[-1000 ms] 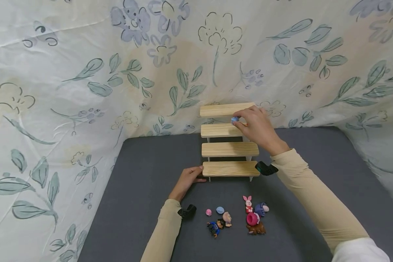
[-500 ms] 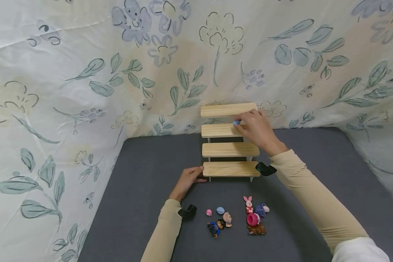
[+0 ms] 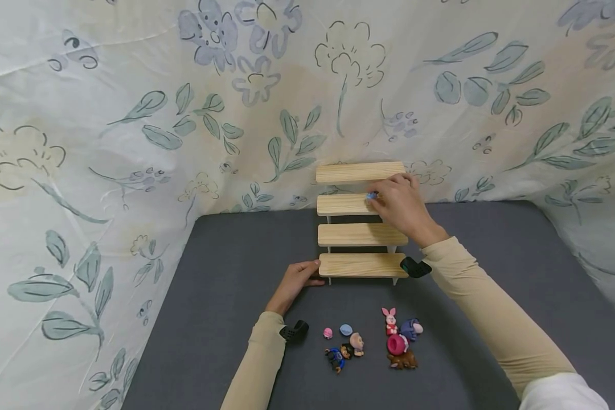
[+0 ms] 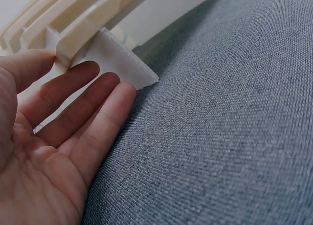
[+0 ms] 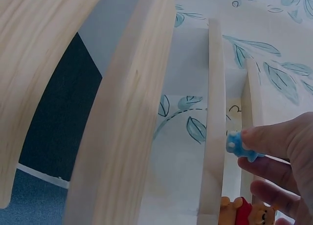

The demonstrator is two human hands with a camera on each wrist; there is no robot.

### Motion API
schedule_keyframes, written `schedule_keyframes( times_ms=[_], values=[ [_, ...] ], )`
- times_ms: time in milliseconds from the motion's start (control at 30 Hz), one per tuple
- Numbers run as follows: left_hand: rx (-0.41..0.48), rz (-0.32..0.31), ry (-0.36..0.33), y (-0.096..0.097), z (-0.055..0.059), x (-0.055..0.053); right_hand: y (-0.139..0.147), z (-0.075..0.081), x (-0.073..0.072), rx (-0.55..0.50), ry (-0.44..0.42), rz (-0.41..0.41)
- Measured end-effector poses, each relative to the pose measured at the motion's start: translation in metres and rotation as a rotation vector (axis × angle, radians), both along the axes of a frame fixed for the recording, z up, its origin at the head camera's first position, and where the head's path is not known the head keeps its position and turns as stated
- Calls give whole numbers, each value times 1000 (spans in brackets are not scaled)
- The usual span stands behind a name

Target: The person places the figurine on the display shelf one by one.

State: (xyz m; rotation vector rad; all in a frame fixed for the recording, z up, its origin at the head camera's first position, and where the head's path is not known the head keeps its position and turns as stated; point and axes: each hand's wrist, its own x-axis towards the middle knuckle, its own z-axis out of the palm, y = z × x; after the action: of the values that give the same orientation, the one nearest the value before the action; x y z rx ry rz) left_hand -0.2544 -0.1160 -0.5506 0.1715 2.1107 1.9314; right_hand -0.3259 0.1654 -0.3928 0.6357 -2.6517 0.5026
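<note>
In the head view a wooden four-tier display shelf [image 3: 363, 265] stands at the back of the dark table. My right hand [image 3: 402, 205] is over the right part of its second tier from the top, pinching a small light-blue figurine [image 5: 235, 143] with pale spots between thumb and fingers. Below those fingers, in the right wrist view, shows a yellow bear figurine [image 5: 244, 213] in a red shirt, partly cut off; my hand hides it from the head camera. My left hand [image 3: 296, 282] grips the left end of the lowest plank [image 4: 80, 39], thumb on top and index finger underneath.
Several small figurines lie in front of the shelf: a pink-eared one [image 3: 391, 322], a dark blue one [image 3: 409, 328], a brown one [image 3: 403, 360] and a blue-and-black one [image 3: 334, 359]. A light-blue piece [image 3: 345, 329] lies nearby. A flowered cloth [image 3: 256, 142] hangs close behind the shelf.
My right hand has lowered slightly toward the second tier from the top, with the blue figurine still pinched. The left hand stays at the lowest plank; the figurines on the table have not moved.
</note>
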Motion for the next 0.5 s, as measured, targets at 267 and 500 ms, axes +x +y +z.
schedule_keyframes(
  times_ms=[267,500],
  values=[
    [18,-1,-9,0,1,-1,3,-3,-2,1,22,1],
    [19,6,-23,1,2,-2,3,-3,-3,-5,5,-2]
  ],
)
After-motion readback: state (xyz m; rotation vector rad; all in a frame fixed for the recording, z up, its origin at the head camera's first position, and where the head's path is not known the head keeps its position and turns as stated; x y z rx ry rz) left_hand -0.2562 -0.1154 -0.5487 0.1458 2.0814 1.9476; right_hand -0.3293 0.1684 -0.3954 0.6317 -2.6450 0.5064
